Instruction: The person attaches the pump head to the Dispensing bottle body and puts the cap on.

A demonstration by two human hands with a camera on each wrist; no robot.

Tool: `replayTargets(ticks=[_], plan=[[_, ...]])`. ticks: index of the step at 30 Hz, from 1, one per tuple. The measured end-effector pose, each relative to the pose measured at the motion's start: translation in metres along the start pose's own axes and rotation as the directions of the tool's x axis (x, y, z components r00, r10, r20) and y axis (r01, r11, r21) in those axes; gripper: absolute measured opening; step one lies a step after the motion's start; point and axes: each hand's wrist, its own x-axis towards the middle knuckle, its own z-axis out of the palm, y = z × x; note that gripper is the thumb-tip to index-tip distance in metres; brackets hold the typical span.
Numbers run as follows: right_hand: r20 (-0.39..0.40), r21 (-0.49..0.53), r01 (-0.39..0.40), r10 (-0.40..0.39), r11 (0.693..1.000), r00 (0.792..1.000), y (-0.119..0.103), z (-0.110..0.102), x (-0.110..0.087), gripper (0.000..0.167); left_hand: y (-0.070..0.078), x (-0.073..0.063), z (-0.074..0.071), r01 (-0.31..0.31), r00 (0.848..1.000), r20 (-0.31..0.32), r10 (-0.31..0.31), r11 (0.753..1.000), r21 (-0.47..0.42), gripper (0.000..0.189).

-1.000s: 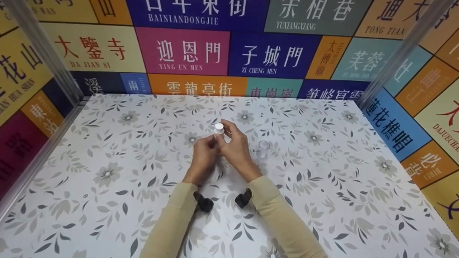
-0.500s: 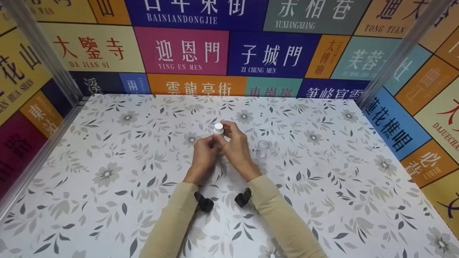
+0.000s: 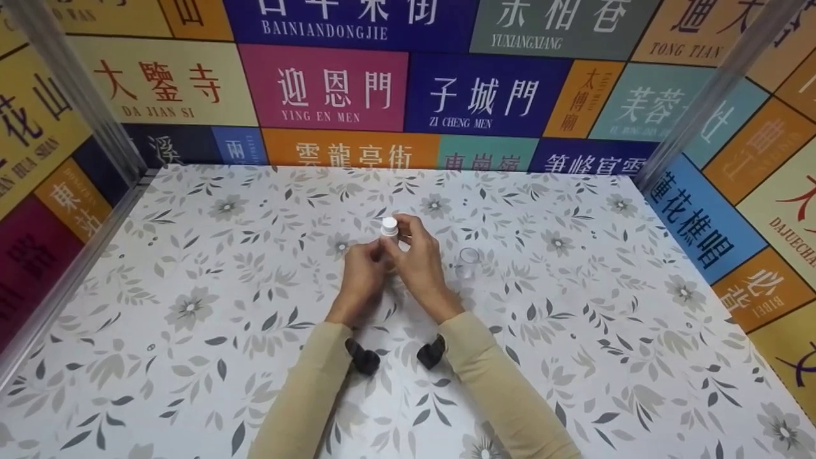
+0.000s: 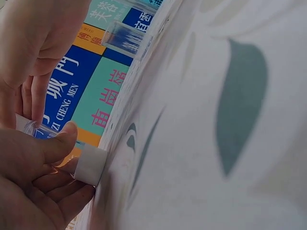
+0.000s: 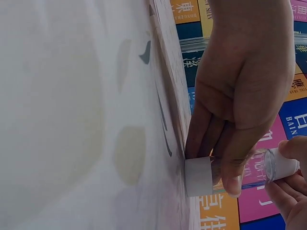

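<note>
A small bottle stands between the hands, with a clear body (image 5: 254,172), a white cap (image 3: 389,224) on top and a white base (image 5: 199,177) close over the tabletop. My left hand (image 3: 364,275) grips the lower body just above the base, its thumb across the clear wall in the left wrist view. At the top, my right hand (image 3: 417,261) pinches the cap between thumb and fingers. Much of the bottle is hidden behind the hands in the head view. To the right of the right hand sits a clear plastic cup-like piece (image 3: 467,264).
A white cover (image 3: 191,255) printed with grey leaves and flowers lies on the table. Colourful panels (image 3: 331,89) with Chinese lettering form the walls behind and at the sides. Clear corner posts (image 3: 89,95) rise at the back. Black wrist cameras (image 3: 363,357) sit on both sleeves.
</note>
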Motion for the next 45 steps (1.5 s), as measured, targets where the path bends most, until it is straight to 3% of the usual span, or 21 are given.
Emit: replayTargets(ticks=[8,22,29,36,45], plan=[[0.024,-0.001,-0.021,0.021,1.0,0.999,-0.005,-0.002,0.002,0.037,0.0,0.001,0.0,-0.022,1.0,0.002,0.022,0.998,0.051,0.014],[0.04,0.011,-0.066,0.065,0.998,0.997,-0.001,-0.009,0.001,0.048,-0.002,0.0,0.001,0.042,0.999,0.017,-0.042,0.999,0.005,0.015],[0.052,-0.08,-0.047,0.052,0.996,0.997,0.001,-0.025,0.0,0.057,0.0,0.001,0.001,0.032,0.999,0.014,-0.033,0.999,0.036,0.015],[0.061,-0.173,0.024,-0.013,0.985,0.998,0.005,-0.042,-0.002,0.061,0.0,0.001,0.0,0.046,0.999,0.017,-0.048,0.994,0.095,0.02],[0.056,-0.252,-0.058,0.074,0.966,0.996,0.009,-0.066,-0.003,0.059,0.001,0.001,0.002,0.075,0.996,0.036,-0.076,0.997,0.034,0.03]])
